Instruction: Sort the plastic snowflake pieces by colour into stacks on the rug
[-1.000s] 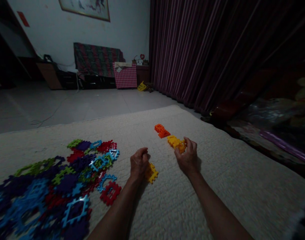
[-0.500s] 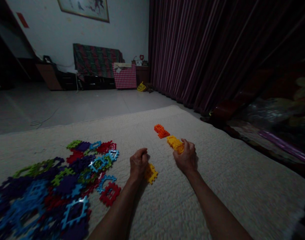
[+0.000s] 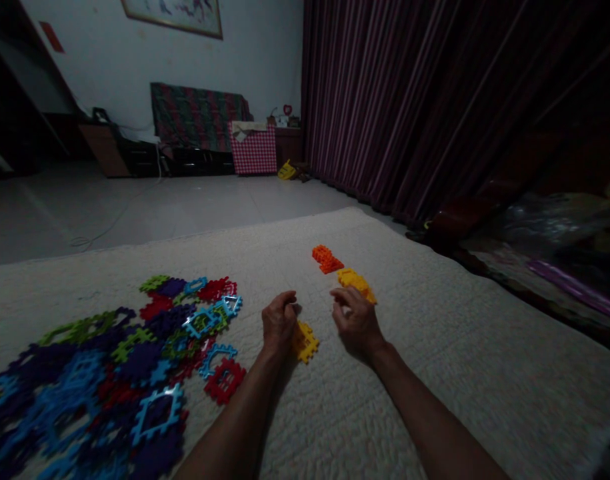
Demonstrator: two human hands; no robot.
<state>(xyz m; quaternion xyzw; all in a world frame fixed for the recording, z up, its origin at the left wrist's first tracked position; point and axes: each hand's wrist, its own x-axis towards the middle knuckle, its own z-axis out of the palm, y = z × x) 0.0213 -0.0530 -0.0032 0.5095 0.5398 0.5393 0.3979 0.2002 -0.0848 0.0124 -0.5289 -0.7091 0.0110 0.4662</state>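
Over the cream quilted mat (image 3: 329, 413), my left hand (image 3: 279, 321) is closed, its fingers curled in. What it holds, if anything, is hidden. A yellow notched plastic building piece (image 3: 306, 341) shows right beside its palm side, partly covered by the hand. My right hand (image 3: 357, 323) is raised to the right, thumb and fingers bent but apart, with nothing seen between them. Just beyond it lies a stack of yellow building pieces (image 3: 355, 283), partly behind the fingers. Farther off sit orange building pieces (image 3: 327, 259), some stacked and one flat.
A heap of notched pieces in purple, blue, green and red (image 3: 139, 360) spreads across the left of the mat. Beyond the mat's far edge are a tiled floor (image 3: 199, 200), a cabinet and a checked cloth (image 3: 255, 150). Dark purple curtains (image 3: 385, 100) hang at the right.
My right hand has let go of the yellow stack and drawn back left toward my left hand. The stack stays on the mat. My left hand has hardly moved.
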